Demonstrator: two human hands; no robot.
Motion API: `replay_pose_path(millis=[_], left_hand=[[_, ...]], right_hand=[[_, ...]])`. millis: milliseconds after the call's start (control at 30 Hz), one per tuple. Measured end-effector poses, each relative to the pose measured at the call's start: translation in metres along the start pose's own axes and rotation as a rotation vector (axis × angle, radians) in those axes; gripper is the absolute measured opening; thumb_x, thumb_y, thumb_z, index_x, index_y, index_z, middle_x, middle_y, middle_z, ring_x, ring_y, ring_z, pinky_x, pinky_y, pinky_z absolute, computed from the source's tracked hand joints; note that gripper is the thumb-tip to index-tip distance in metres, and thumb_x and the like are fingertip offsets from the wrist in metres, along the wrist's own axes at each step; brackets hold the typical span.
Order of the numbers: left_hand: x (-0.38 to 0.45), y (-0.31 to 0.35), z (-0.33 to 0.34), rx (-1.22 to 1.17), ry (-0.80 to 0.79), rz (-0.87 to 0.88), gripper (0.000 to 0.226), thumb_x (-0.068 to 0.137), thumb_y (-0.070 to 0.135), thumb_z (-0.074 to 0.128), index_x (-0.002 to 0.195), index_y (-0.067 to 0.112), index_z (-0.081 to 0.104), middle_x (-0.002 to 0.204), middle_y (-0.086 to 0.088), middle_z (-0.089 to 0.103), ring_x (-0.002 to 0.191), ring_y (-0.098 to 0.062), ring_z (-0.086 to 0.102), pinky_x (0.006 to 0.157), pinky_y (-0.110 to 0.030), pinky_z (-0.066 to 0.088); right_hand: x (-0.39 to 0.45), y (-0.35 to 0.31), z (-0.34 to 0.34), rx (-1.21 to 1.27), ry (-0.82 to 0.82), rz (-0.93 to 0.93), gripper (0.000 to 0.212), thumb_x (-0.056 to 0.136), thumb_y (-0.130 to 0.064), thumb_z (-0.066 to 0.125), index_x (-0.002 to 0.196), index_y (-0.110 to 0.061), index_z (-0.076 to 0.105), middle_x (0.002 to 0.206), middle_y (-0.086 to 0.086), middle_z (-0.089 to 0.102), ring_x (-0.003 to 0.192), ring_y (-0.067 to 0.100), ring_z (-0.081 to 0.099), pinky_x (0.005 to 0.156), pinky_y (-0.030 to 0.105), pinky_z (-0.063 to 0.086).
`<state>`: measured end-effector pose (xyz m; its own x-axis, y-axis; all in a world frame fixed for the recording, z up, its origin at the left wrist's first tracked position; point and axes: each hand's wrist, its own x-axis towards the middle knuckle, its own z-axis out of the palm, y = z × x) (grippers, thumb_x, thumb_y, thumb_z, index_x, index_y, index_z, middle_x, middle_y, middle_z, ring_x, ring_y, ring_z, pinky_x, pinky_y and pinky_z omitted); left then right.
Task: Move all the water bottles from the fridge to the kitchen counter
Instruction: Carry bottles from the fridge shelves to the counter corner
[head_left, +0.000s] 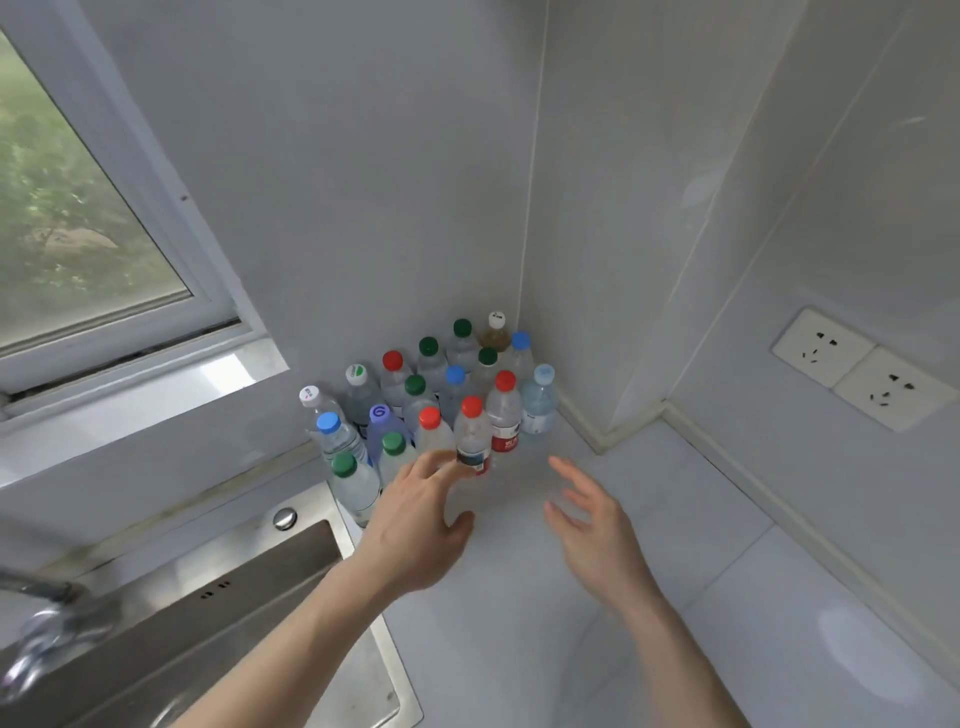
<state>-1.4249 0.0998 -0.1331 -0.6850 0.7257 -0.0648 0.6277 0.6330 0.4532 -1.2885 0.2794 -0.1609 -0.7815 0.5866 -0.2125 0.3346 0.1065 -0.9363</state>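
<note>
Several water bottles with red, green, blue and white caps stand clustered in the far corner of the white kitchen counter (649, 519). The nearest one is a red-capped bottle (472, 434) at the front of the cluster. My left hand (421, 525) is open, its fingertips at or just short of that bottle's lower label and a green-capped bottle (393, 452). My right hand (592, 525) hovers open over the counter to the right of the cluster, holding nothing. The fridge is out of view.
A steel sink (208, 613) with a tap (47, 618) lies at the lower left, beside the bottles. A window (78, 223) fills the upper left. Wall sockets (862, 369) sit on the right wall. White walls close the corner behind the bottles.
</note>
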Motion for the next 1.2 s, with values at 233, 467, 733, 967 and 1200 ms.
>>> replay_pose_path(millis=[233,467,733,967,1200], left_hand=[[-0.059,-0.005,0.006,-0.150,-0.021,0.003,0.052,0.094,0.040,0.065,0.143,0.040,0.048,0.153,0.018,0.037,0.139,-0.010,0.038,0.114,-0.031,0.037],[-0.075,0.006,0.011,-0.166,-0.118,0.175,0.052,0.095,0.042,0.064,0.143,0.042,0.044,0.156,0.018,0.033,0.139,-0.011,0.035,0.108,-0.033,0.045],[-0.095,0.029,0.033,-0.225,-0.318,0.384,0.055,0.094,0.040,0.066,0.145,0.038,0.046,0.156,0.016,0.034,0.142,-0.014,0.035,0.115,-0.028,0.031],[-0.137,0.084,0.049,-0.222,-0.481,0.605,0.055,0.093,0.040,0.067,0.145,0.038,0.048,0.156,0.020,0.035,0.143,-0.012,0.035,0.113,-0.021,0.026],[-0.197,0.188,0.064,-0.195,-0.547,0.889,0.055,0.094,0.038,0.066,0.145,0.037,0.047,0.157,0.019,0.033,0.143,-0.011,0.032,0.109,-0.014,0.020]], right_hand=[[-0.069,0.004,-0.009,-0.050,-0.001,0.018,0.052,0.100,-0.015,0.065,0.140,-0.046,0.053,0.153,-0.027,0.040,0.132,-0.018,0.040,0.116,0.023,0.036],[-0.125,0.002,-0.013,-0.167,0.108,0.096,0.055,0.101,-0.023,0.062,0.148,-0.046,0.047,0.159,-0.030,0.031,0.145,-0.008,0.033,0.125,0.030,0.029],[-0.219,0.008,-0.006,-0.234,0.316,0.230,0.054,0.102,-0.030,0.061,0.150,-0.048,0.044,0.159,-0.035,0.027,0.147,-0.008,0.029,0.125,0.032,0.029],[-0.334,0.019,-0.014,-0.219,0.600,0.318,0.056,0.100,-0.030,0.064,0.150,-0.047,0.046,0.161,-0.030,0.029,0.148,-0.010,0.027,0.125,0.034,0.029],[-0.440,0.028,-0.034,-0.125,0.890,0.356,0.057,0.098,-0.027,0.067,0.149,-0.046,0.048,0.157,-0.033,0.034,0.145,-0.011,0.030,0.124,0.033,0.032]])
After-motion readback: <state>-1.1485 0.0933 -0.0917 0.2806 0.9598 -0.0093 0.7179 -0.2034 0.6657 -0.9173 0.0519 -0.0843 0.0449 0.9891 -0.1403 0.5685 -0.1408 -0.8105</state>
